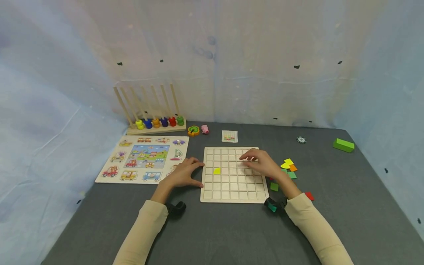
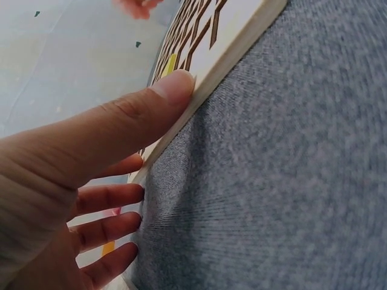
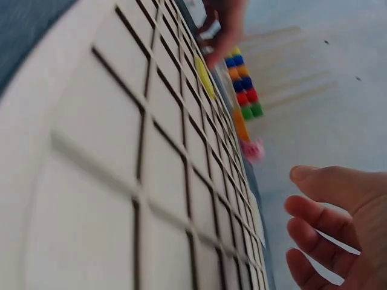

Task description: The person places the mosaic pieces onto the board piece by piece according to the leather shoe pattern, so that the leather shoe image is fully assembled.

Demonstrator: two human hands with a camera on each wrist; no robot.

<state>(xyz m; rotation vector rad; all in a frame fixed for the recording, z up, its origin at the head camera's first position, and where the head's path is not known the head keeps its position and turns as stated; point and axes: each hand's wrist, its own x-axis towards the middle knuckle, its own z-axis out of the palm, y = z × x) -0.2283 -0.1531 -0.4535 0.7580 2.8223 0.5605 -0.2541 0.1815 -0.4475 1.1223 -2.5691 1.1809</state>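
Now the grid board [image 1: 233,176] lies flat on the grey surface [image 1: 232,232], a little below the middle of the head view. One yellow tile [image 1: 216,170] sits in a cell in the left part of the board.

At the left edge of the board rests the left hand [image 1: 183,175]. Its fingers are straight and spread apart, and they hold nothing. In the left wrist view the thumb [image 2: 121,130] presses against the side of the board [image 2: 236,42], while the other fingers [image 2: 106,199] lie lower in the frame along the same edge.

Over the upper right part of the board is the right hand [image 1: 261,163]. Its fingers point to the left and reach above the cells near the top rows. In the right wrist view the fingers [image 3: 323,217] are loosely bent and apart, at the lower right of the frame, and nothing is between them; I cannot tell if they touch the board [image 3: 109,181].

Just right of the board lies a small group of loose tiles [image 1: 289,167], yellow, orange and green, with one green tile [image 1: 274,186] close to the board's right edge and a red tile [image 1: 309,195] lower, beside the right sleeve.

At the left of the head view lies a vehicle puzzle [image 1: 145,159], and above it stands a peg rack [image 1: 155,123] with coloured rings. A small card [image 1: 229,136] lies above the board, and a green block [image 1: 343,145] is far at the right.
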